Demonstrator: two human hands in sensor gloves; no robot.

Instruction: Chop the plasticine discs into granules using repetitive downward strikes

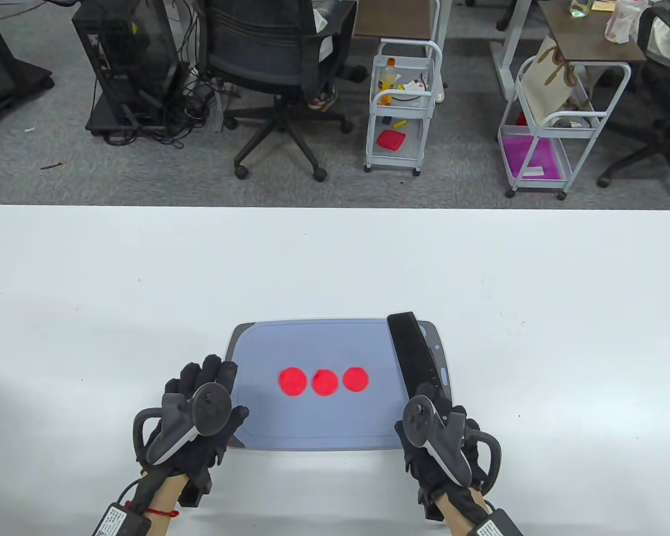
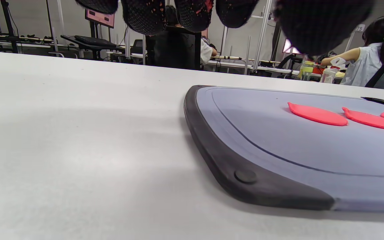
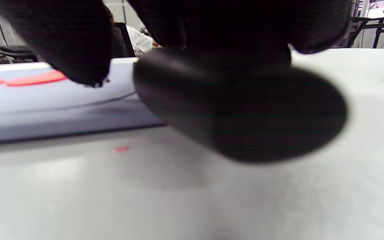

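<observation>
Three flat red plasticine discs [image 1: 292,381] [image 1: 325,383] [image 1: 355,379] lie in a row on a grey-blue cutting board [image 1: 312,346]. A black knife [image 1: 410,352] lies along the board's right side. My right hand [image 1: 435,430] grips its handle at the board's front right corner; the right wrist view shows the handle end [image 3: 242,110] under my fingers. My left hand [image 1: 212,382] lies open with fingers spread over the board's front left edge. In the left wrist view its fingertips [image 2: 195,13] hang above the table, with the discs [image 2: 317,114] on the board [image 2: 278,150] to the right.
The board sits on a white table [image 1: 145,290] near its front edge. A small red crumb [image 3: 122,149] lies on the table by the board's front edge. Office chairs and carts stand on the floor beyond the table.
</observation>
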